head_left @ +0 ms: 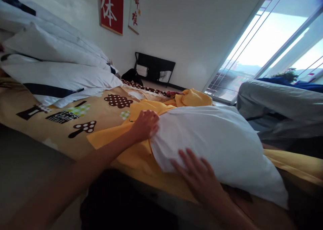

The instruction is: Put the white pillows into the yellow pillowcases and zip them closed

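Note:
A plump white pillow (209, 139) lies across the bed in front of me, its left end meeting a yellow pillowcase (103, 135) whose edge runs along it. My left hand (146, 124) is closed on the pillowcase at that edge, against the pillow's upper left corner; the fingertips are partly blurred. Lower down, my right hand (198, 174) rests on the near side of the pillow with its fingers spread. How far the pillow reaches inside the pillowcase is hidden.
White bedding (65, 68) is piled at the left on a beige patterned sheet (106, 119). More yellow cloth (194, 98) lies bunched behind the pillow. A black rack (155, 66) stands by the far wall, and a grey-covered piece of furniture (280, 102) is near the window at right.

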The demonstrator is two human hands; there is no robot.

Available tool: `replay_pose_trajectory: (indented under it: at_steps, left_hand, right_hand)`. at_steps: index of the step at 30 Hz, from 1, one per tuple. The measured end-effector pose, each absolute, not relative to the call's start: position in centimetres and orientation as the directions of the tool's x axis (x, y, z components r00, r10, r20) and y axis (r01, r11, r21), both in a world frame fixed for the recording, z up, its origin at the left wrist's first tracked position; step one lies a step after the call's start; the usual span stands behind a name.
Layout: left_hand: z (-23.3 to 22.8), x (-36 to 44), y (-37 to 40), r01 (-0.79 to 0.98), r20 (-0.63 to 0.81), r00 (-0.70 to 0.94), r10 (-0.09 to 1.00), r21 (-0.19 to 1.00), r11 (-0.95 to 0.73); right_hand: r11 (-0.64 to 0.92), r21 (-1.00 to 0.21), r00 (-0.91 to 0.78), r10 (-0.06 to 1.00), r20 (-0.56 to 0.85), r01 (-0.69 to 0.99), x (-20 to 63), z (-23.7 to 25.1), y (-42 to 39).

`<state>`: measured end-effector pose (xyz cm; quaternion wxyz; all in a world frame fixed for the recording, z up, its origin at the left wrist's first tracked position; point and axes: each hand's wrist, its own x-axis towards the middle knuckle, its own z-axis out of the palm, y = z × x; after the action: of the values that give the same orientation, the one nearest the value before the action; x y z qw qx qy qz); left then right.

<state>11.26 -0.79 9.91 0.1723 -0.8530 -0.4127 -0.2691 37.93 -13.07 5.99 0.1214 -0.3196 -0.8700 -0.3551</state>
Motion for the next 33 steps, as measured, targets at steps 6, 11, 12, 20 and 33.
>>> replay_pose_trajectory:
  at_steps: [6, 11, 12, 20, 33]
  left_hand:
    - [9.4, 10.8, -2.3, 0.550, 0.352, 0.818, 0.456, -0.245, -0.798]
    - [10.0, 9.2, 0.3, 0.757, 0.308, 0.648, 0.697, -0.154, -0.636]
    - [10.2, 9.2, 0.4, 0.759, 0.311, 0.645, 0.698, -0.156, -0.632]
    - [9.6, 10.9, -1.2, 0.675, 0.274, 0.734, 0.621, -0.202, -0.709]
    - [12.0, 13.3, -3.5, 0.657, 0.131, 0.753, 0.644, -0.135, -0.741]
  right_hand:
    - [0.558, 0.633, -0.844, 0.373, 0.385, 0.536, 39.4, 7.1, -5.0]
    - [0.628, 0.522, -0.811, 0.518, 0.272, 0.577, 35.9, 11.6, -0.6]
    - [0.636, 0.491, -0.797, 0.543, 0.264, 0.596, 35.4, 12.4, -0.1]
    - [0.653, 0.391, -0.756, 0.612, 0.233, 0.649, 33.7, 14.5, 1.4]
    - [0.666, 0.263, -0.716, 0.663, 0.220, 0.698, 29.8, 17.1, 2.4]
